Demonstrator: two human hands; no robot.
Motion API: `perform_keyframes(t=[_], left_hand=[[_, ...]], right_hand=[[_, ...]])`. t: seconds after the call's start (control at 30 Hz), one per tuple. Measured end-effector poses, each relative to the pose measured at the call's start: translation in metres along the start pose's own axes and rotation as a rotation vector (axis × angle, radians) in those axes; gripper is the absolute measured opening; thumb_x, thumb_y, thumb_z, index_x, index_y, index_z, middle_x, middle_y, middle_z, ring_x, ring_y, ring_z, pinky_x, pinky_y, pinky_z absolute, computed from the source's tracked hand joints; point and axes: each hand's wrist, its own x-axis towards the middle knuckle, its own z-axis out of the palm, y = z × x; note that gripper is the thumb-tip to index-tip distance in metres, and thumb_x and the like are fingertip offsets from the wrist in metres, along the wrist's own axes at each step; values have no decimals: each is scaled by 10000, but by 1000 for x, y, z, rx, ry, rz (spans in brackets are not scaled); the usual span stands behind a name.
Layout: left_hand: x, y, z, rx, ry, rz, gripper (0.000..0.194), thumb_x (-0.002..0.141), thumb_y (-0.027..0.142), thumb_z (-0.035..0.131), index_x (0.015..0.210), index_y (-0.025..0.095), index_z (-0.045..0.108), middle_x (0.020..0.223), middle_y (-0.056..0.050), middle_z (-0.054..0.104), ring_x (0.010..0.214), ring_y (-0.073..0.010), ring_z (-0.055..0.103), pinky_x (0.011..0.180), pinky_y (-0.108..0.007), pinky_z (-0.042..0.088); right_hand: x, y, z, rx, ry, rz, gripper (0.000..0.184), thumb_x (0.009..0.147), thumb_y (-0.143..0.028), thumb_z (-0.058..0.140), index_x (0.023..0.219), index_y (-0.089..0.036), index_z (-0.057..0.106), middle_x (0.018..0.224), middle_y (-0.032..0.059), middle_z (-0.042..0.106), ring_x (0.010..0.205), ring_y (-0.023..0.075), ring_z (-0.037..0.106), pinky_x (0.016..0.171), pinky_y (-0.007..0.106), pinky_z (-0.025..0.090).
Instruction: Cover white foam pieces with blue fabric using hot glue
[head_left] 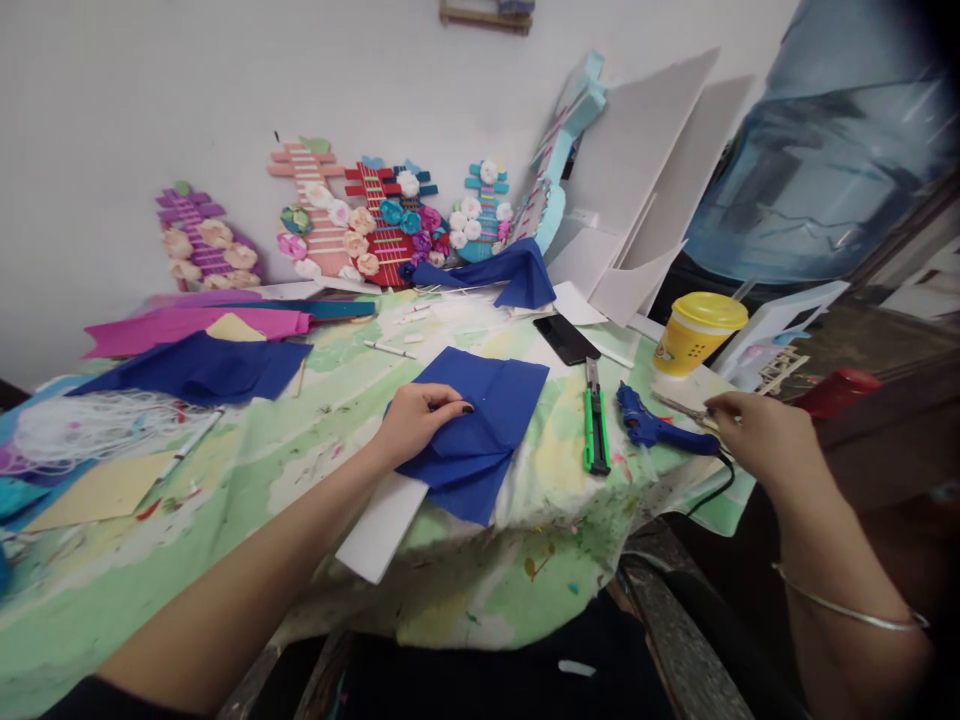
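My left hand (426, 420) is closed on the left part of a creased dark blue sheet (502, 400), thumb on top and fingertips pinching it. The sheet lies on the table in front of me, over a white strip (382, 525) that sticks out toward the near edge. Off at the right, my right hand (765, 440) has its fingers closed at the end of slim metal scissors (679, 404), which point left; their handles are mostly hidden by the fingers. Just left of that hand rests a blue glue gun (660, 425). A green utility knife (595, 430) lies between it and the sheet.
A black phone (566, 340) and a yellow-lidded cup (697, 325) stand behind the tools. Decorated guitar shapes (382, 225) lean on the wall. More blue (202, 368) and pink sheets (195, 328) lie left, beside white cord (97, 430). A large water bottle (817, 180) is at right.
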Motion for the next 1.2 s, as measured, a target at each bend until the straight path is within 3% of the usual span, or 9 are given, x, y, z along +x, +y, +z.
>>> perform_keyframes(t=[0.07,0.17,0.27,0.4,0.67,0.9,1.0,1.13,1.2], left_hand=[[6,3,-1,9,-25,35,239,764,367,620,686,152,692,648,-4,666,599,-116,554,578,-208,404],[13,2,0,14,-65,77,243,775,369,614,706,153,700,668,-7,676,612,-117,565,589,-206,410],[18,-4,2,32,-89,94,245,783,367,609,716,151,704,665,-10,672,612,-117,566,592,-209,414],[20,-14,5,4,-107,101,237,780,355,614,708,147,702,654,-8,666,595,-112,554,583,-208,415],[24,-25,3,-98,-128,57,212,757,342,633,713,147,703,665,-3,679,607,-117,574,602,-209,443],[42,-38,-17,-51,-83,97,189,751,323,628,712,158,711,700,-14,706,656,-140,613,636,-217,461],[43,-39,-29,24,-88,146,188,777,321,614,716,175,716,701,-10,710,649,-134,619,633,-208,452],[30,-29,-43,192,-109,334,197,790,348,641,701,185,705,710,-10,704,652,-124,617,649,-197,448],[17,-22,-49,259,-156,420,157,794,327,651,845,189,702,751,-12,694,693,-123,617,685,-200,455]], right_hand=[[-15,-37,-1,76,-44,-87,169,772,-205,540,837,-179,694,802,75,705,711,189,628,629,286,433],[-43,-101,4,413,-202,-405,152,798,-165,537,915,-172,634,834,66,672,716,169,614,652,275,486],[-62,-152,15,484,-123,-669,257,823,-96,489,1065,-131,569,1064,151,600,953,220,559,777,340,496],[-61,-184,27,462,12,-912,303,848,-52,467,1115,-154,566,1125,131,586,1070,246,460,903,428,421],[-36,-214,35,641,-10,-1003,176,899,-118,444,806,-167,585,826,58,657,822,171,532,753,338,437],[-28,-234,62,693,79,-882,233,873,-57,406,841,-171,606,852,83,681,873,196,564,771,362,486],[-28,-239,60,799,35,-866,228,861,-53,417,897,-159,615,877,91,683,892,194,572,777,349,520],[-39,-221,40,862,-43,-857,227,850,-95,520,1053,-174,585,983,79,674,976,204,574,874,385,509],[-44,-196,27,799,-4,-800,307,841,-76,528,1118,-204,554,1023,69,666,1005,207,573,890,398,500]])
